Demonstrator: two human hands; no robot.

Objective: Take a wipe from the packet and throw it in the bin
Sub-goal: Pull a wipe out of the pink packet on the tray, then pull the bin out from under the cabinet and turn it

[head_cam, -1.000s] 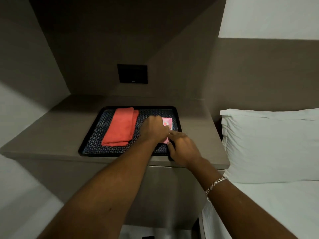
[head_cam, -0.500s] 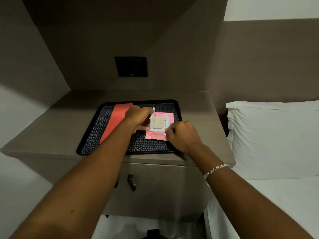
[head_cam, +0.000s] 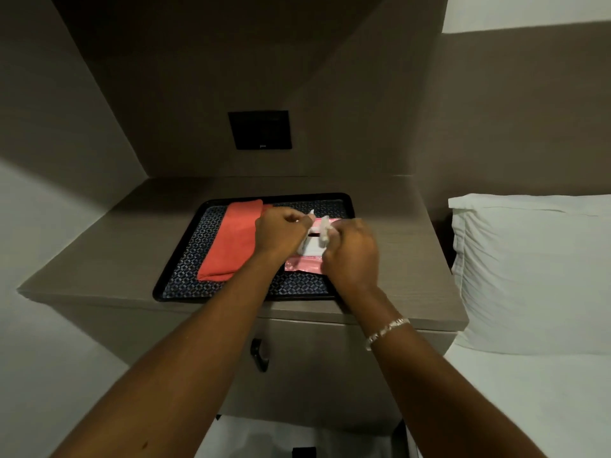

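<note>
Head view: both hands [head_cam: 350,252] pinch crinkly pink packet [head_cam: 302,264] on patterned tray [head_cam: 185,276].

Much of the pink packet [head_cam: 304,264] is covered by the right hand [head_cam: 352,249] and left hand [head_cam: 281,231], both blurred. Whether the pale scrap [head_cam: 325,230] at the right fingertips is a wipe or the flap cannot be told; it is perhaps pinched. The orange cloth's [head_cam: 231,241] right edge is hidden behind the left hand. The tray's [head_cam: 185,259] near right corner is masked by the right wrist. A dark object [head_cam: 304,452] is cut off by the bottom edge.
</note>
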